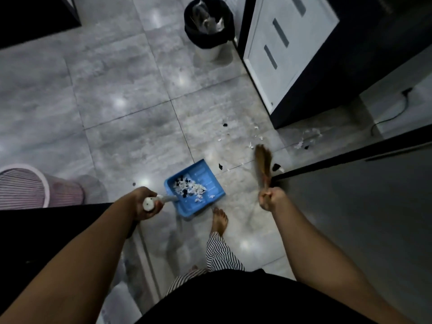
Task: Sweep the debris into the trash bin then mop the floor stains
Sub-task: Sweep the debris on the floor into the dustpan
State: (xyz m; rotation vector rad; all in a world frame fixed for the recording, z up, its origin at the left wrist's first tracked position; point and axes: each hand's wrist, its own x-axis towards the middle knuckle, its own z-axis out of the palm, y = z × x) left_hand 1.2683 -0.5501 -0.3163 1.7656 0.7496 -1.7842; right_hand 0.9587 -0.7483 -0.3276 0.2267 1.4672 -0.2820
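- Grey marbled floor tiles (121,127) fill the room, glossy with ceiling-light glints, dark cabinets at the far right.
- Nearest, the left hand (145,202) is wrapped tight round the white handle of a blue plastic dustpan (195,189); the right hand (268,198) is fisted on a small brown bristle hand broom (263,160), blurred and raised.
- A bare foot (219,220) stands just beside the pan's near edge; a nudge could tip it.
- White and black scraps (189,188) lie heaped in the pan, loose enough to slide out if it tilts when carried.
- Scattered white and black debris (254,136) lies right of the pan and beyond the broom; a hard flick could drive pieces under the cabinet.
- Farthest, a round black-lined trash bin (208,26) stands well apart from both hands.
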